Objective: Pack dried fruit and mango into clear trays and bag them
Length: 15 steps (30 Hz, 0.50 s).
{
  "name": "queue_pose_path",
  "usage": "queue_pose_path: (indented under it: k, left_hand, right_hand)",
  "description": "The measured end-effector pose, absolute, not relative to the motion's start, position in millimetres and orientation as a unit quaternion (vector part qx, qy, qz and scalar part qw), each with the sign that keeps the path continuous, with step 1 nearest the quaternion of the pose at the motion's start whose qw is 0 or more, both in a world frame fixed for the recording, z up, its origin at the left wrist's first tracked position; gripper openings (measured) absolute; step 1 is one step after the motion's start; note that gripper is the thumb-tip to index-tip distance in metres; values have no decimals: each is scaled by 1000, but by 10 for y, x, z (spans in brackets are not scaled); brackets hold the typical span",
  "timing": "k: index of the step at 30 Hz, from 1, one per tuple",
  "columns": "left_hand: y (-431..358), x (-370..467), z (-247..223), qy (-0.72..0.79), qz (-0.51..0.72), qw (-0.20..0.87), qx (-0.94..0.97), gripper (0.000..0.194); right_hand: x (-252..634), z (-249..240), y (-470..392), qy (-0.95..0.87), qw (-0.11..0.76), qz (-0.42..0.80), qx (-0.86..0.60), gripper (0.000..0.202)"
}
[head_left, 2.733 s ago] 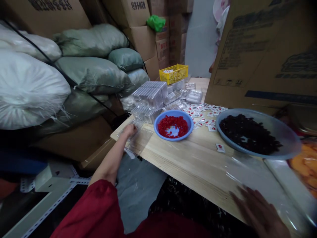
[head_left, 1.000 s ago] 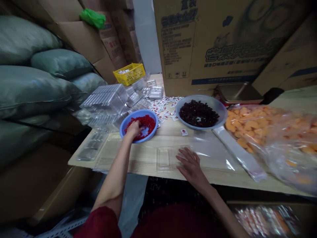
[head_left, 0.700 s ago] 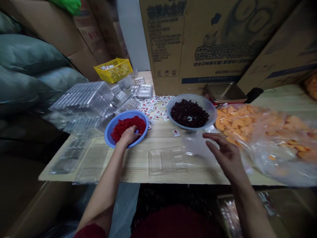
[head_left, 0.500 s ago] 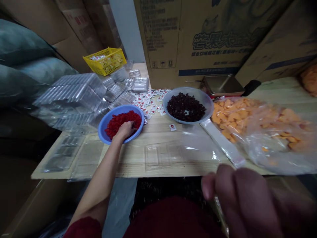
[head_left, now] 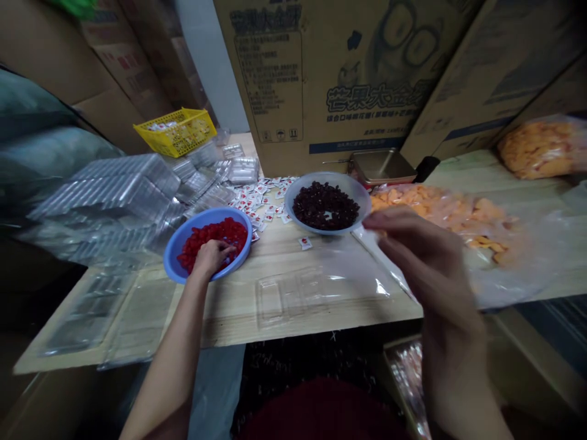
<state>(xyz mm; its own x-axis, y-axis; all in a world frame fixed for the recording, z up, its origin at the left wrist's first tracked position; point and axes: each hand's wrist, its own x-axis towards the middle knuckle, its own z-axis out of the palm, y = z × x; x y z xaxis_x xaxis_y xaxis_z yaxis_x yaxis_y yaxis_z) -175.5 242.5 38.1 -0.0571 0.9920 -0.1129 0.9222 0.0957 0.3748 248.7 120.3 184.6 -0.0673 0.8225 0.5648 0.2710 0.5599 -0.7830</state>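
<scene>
My left hand [head_left: 211,256] is down in a blue plastic bowl [head_left: 172,261], fingers curled and closed among glossy red dried fruit pieces [head_left: 213,232]. Its fingertips are partly hidden by the pieces. My right hand [head_left: 424,263] is raised above the table's right half, thumb and forefinger pointing left and apart. Nothing shows between them. Just beyond its fingertips stands a pale bowl [head_left: 364,198] of dark raisin-like fruit [head_left: 325,205], with one small white packet among them. A clear plastic tray [head_left: 288,293] lies flat at the front edge between my hands.
Stacked clear trays [head_left: 110,189] crowd the left side. Behind them sits a yellow basket [head_left: 178,134]. Small white packets [head_left: 261,201] are scattered between the bowls. On the right lie a bag of orange slices [head_left: 486,214] and another orange bag [head_left: 541,146]. Cardboard boxes [head_left: 284,140] stand behind.
My right hand has risen from the lower right to beside the pale bowl. My left hand stays in the blue bowl, and the view has shifted slightly right.
</scene>
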Motion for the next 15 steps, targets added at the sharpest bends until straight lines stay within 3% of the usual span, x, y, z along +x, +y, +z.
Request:
queue_pose_path:
  k: [2, 5, 9, 13, 15]
  left_hand:
    - [2417, -1725, 368, 719, 166, 135, 661, 35]
    - [2447, -1725, 325, 700, 286, 65, 651, 36]
    - [2472, -1752, 349, 691, 383, 46, 612, 30]
    - [2264, -1513, 548, 665, 509, 23, 546, 34]
    - [2060, -1218, 623, 621, 546, 67, 558, 30]
  right_hand:
    - [2589, 1506, 1840, -712, 472, 157, -495, 16]
    - [2599, 893, 2700, -723, 172, 135, -655, 22]
    - [2391, 379, 3321, -712, 81, 125, -686, 23]
    - [2290, 241, 3554, -720, 38, 131, -681, 20]
    - [2326, 244, 3604, -720, 38, 130, -681, 17]
